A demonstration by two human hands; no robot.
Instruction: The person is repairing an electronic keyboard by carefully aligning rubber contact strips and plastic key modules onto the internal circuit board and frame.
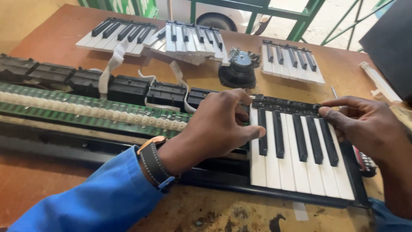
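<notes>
Head camera, looking down at a worn brown desk (pixel 51 38). Left-hand fingers (pixel 244 131) curled and pressed against the left edge of a block of white and black piano keys (pixel 300 159), thumb tip on the outermost white key, nothing closed inside the grip. Right-hand fingers (pixel 332 114) stretched flat and pinching lightly at the block's far right corner, on the black strip behind the keys. Left hand (pixel 216 124) arched over the gap between key block and circuit board, a dark watch strap (pixel 154 165) with a copper-coloured case at the wrist, blue sleeve (pixel 103 197) behind it. Right hand (pixel 373 129) entering from the right edge, wrist partly out of frame.

Key block seated at the right end of a long black keyboard chassis (pixel 64 148) lying across the desk nearest the camera. Left of the block, a bare green circuit board (pixel 86 114) with a row of pale rubber contact pads running its length. Behind that, a row of black plastic key-frame sections (pixel 128 88) joined by white ribbon cables (pixel 113 64). Farther back, three loose key sections: two (pixel 159 36) side by side at top centre, one (pixel 292 62) apart at the right. Between these, a small round speaker (pixel 240 68), magnet side up. Green metal framework (pixel 300 17) beyond the desk's far edge.
</notes>
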